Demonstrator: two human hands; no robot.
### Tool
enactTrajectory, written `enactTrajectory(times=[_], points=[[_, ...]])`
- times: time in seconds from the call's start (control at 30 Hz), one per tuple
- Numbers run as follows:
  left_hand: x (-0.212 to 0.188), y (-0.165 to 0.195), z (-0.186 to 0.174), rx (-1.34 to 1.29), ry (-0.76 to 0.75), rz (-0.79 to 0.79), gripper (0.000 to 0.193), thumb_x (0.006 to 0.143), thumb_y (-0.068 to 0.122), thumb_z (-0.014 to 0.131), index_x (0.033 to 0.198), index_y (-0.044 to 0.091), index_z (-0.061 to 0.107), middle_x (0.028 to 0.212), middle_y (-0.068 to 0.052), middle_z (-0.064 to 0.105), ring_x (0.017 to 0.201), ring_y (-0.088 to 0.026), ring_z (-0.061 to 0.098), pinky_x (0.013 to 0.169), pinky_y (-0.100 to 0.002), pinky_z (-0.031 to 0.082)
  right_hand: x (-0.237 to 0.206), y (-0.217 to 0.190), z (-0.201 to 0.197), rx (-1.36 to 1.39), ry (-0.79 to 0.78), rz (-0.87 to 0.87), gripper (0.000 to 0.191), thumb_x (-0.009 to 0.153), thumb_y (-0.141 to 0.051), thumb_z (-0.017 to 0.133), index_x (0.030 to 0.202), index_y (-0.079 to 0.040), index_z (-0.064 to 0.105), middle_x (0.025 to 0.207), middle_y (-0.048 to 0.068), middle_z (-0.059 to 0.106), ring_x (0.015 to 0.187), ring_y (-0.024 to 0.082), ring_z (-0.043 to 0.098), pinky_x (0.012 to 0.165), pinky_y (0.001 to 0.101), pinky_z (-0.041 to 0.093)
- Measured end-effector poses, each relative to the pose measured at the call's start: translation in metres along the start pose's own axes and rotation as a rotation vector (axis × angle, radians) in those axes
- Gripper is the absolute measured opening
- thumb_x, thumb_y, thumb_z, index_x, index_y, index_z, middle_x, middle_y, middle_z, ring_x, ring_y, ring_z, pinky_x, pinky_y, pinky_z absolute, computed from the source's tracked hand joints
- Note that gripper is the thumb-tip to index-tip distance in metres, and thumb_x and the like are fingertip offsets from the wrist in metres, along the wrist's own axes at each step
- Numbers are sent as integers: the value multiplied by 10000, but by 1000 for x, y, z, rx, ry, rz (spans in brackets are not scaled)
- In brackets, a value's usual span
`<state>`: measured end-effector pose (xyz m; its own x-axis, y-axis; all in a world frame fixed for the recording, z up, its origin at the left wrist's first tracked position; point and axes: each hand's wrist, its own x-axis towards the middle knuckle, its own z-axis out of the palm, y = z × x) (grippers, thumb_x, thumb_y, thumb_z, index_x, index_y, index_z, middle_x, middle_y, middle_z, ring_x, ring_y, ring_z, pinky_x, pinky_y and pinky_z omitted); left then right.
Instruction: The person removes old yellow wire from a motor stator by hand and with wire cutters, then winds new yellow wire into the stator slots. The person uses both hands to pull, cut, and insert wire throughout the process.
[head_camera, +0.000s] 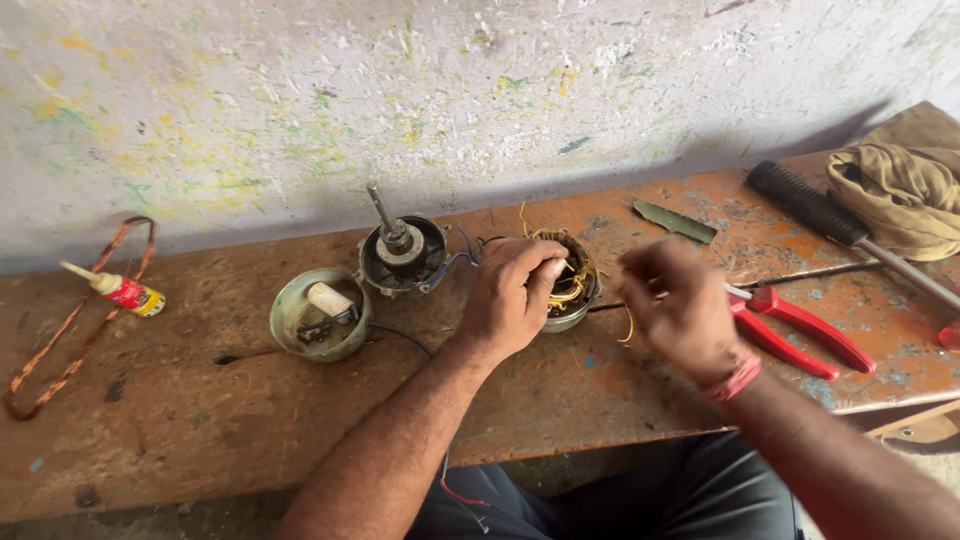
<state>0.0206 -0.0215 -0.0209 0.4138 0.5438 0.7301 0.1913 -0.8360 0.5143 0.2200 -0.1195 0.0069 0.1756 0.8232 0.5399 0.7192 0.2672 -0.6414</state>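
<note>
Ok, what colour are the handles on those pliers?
Red, clearest in the head view: the pliers lie beside the right hand.

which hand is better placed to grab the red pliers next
Probably the right. The right hand is raised, blurred, just beside the red pliers on the bench, while the left hand is busy gripping the motor stator and is farther from them.
</note>
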Motion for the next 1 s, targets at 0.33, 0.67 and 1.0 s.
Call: enactTrajectory(times=[0.33,0.67,1.0], points=[[2,4,-11,10,-47,54,144,908,-28,564,912,71,668,1116,-92,752,1102,-253,699,998,-411,552,-8,-23,22,-192,83,-325,130,786,-42,782,894,-37,710,873,104,709,730,268,706,633,373,563],[6,14,-14,50,-257,7,183,832,77,598,983,50,699,1010,-116,714,1080,-303,624,1147,-528,332,-4,-34,20,-442,2,-310,187,817,-157,755,765,-44,615,706,120,625,645,319,660,562,443,529],[1,7,-11,-3,-251,-32,121,842,56,595,956,61,638,990,-116,649,1088,-314,574,1159,-544,329,16,-23,28,-539,-204,-142,237,863,-235,716,825,-36,595,716,143,636,571,342,652,524,471,528]])
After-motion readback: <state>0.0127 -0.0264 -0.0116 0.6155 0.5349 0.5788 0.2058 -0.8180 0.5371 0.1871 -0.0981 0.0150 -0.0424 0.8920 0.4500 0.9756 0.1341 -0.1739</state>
